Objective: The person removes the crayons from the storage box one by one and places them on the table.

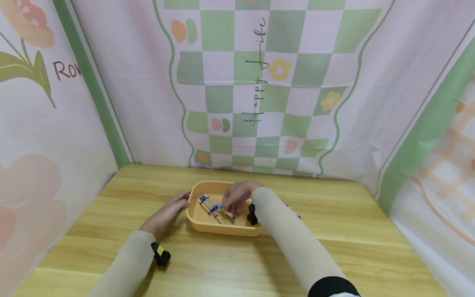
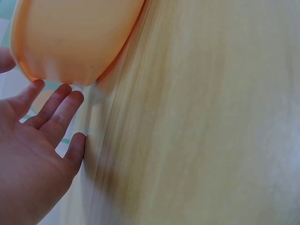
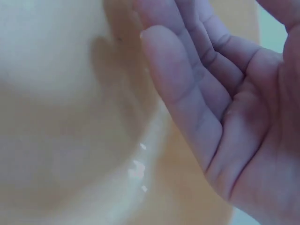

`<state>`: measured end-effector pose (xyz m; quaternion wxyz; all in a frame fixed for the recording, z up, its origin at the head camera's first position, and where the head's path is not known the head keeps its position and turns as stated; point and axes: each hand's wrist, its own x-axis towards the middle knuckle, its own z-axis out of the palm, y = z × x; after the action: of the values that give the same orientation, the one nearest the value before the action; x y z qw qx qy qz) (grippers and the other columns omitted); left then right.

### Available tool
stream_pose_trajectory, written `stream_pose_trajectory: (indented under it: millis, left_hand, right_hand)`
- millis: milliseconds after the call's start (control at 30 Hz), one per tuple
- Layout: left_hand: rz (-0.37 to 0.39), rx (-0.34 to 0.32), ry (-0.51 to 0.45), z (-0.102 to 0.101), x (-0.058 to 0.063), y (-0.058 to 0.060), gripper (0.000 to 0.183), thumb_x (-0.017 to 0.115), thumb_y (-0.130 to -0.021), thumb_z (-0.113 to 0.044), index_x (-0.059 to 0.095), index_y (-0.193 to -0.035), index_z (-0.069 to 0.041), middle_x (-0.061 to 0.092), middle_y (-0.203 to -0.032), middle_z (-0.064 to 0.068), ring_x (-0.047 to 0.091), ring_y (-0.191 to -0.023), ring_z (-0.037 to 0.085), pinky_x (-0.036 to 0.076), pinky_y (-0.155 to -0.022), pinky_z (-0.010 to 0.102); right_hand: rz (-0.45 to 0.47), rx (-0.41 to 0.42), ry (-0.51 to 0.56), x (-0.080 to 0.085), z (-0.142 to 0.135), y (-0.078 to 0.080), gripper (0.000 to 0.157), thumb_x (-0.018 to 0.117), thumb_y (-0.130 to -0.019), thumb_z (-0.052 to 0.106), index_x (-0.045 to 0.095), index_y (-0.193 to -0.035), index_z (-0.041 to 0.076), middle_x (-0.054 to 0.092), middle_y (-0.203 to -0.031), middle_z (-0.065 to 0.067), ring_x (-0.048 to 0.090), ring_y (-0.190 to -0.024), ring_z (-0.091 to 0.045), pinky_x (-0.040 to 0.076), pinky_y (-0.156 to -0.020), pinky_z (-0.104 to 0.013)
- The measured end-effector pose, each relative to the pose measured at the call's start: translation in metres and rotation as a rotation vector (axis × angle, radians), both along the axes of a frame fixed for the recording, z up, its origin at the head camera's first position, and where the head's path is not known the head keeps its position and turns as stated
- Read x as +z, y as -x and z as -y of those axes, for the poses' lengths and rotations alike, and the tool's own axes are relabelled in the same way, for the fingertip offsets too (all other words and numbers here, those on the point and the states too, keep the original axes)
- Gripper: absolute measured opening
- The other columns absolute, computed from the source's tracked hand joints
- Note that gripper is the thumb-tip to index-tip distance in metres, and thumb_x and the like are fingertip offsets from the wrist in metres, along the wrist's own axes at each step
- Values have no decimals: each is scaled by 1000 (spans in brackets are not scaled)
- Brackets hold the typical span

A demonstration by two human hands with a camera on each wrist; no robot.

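Observation:
A yellow-orange plastic basket (image 1: 226,228) stands on the table with several crayons (image 1: 205,206) lying loose in its left half. My right hand (image 1: 239,196) reaches down into it from above, fingers bent. At its fingertips it pinches a blue crayon (image 1: 217,207). In the right wrist view the right hand (image 3: 225,108) has bent fingers beside the pale inner wall, their tips partly out of frame. My left hand (image 1: 168,212) rests at the basket's left end. The left wrist view shows its fingers (image 2: 61,117) loosely extended, tips against the basket's outer wall (image 2: 70,42).
More crayons (image 1: 295,211) lie on the wooden table (image 1: 208,268) right of the basket, partly hidden by my right sleeve (image 1: 285,231). A patterned cloth (image 1: 252,82) hangs behind the table, with more cloth at both sides.

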<state>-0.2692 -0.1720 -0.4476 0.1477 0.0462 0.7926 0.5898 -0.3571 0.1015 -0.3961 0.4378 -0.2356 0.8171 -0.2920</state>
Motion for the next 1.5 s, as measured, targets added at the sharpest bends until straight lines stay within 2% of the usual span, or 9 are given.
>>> stream_pose_trajectory:
  millis: [133,233,400,500,733,933,1133,1333,1500]
  left_hand:
    - [-6,-4,5,1,0,0,61,47,-102,-33,29,-159,-23,20,-165,9,3,-151,37,-6,-113,69]
    - [-8,-8,7,2,0,0,61,47,-102,-34,28,-159,-23,19,-166,9,3,-151,37,-6,-113,69]
    - [-5,-6,4,3,0,0,60,46,-103,-34,28,-159,-24,18,-166,8,3,-152,36,-6,-113,68]
    - [-1,-4,1,3,0,0,60,46,-103,-35,28,-159,-24,18,-166,8,3,-152,36,-6,-113,68]
    - [10,-4,1,3,0,1,62,47,-102,-35,27,-160,-23,16,-166,8,1,-151,37,-6,-113,69]
    - [8,2,6,3,0,1,63,48,-101,-33,27,-160,-22,16,-166,9,1,-151,38,-6,-112,70]
    - [14,5,3,4,-1,2,64,49,-101,-33,28,-160,-23,16,-166,8,1,-151,38,-7,-112,70]
    - [23,7,-1,2,-2,1,63,49,-101,-35,28,-159,-25,16,-167,6,0,-151,37,-7,-112,70]
    - [5,7,-5,-1,-3,0,62,49,-101,-33,28,-159,-22,17,-166,8,2,-151,38,-6,-112,69]
  right_hand:
    - [-34,-9,41,12,-9,4,9,60,-92,10,60,-83,10,62,-82,-4,63,-75,-16,57,-72,-31]
    - [-90,-33,49,24,-19,6,6,62,-93,14,64,-93,8,66,-90,-6,67,-83,-19,59,-78,-35]
    - [-187,-77,31,48,-39,10,29,65,-92,21,66,-113,1,69,-103,-12,68,-92,-23,58,-82,-35]
    - [-232,-93,22,61,-56,13,35,64,-93,23,63,-119,0,66,-112,-15,67,-98,-25,58,-84,-35]
    - [-314,-141,39,73,-112,18,33,62,-95,22,62,-117,-2,64,-115,-20,66,-99,-28,57,-85,-39]
    - [-337,-207,35,66,-155,10,40,63,-96,20,59,-124,-9,64,-116,-24,67,-97,-28,58,-85,-40]
    - [-360,-277,32,46,-186,4,41,66,-94,22,62,-123,-7,69,-109,-16,68,-92,-25,59,-82,-39]
    - [-305,-324,36,24,-204,-3,42,65,-94,19,60,-124,-9,67,-110,-19,66,-92,-24,58,-84,-42]
    - [-288,-340,-3,8,-213,-12,39,65,-90,17,62,-121,-7,67,-99,-9,64,-88,-21,57,-84,-42]
